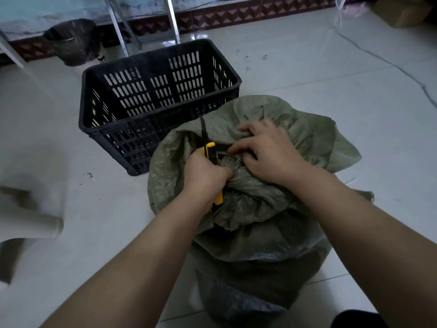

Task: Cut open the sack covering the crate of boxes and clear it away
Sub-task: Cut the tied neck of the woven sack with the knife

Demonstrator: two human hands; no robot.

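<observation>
The sack (pixel 260 204) stands on the floor (pixel 343 95) right in front of me, just beside the near right corner of the black crate (pixel 151 55), its gathered neck bunched on top under my hands. My left hand (pixel 205 174) is fisted round the yellow-and-black handle of the cutter (pixel 210 150), whose long axis runs away from me with the dark blade tip pointing toward the crate. My right hand (pixel 267 152) has its fingers curled, pinching the folds at the neck; the marks on a black thing by the bin (pixel 71 41) are too blurred to read.
</observation>
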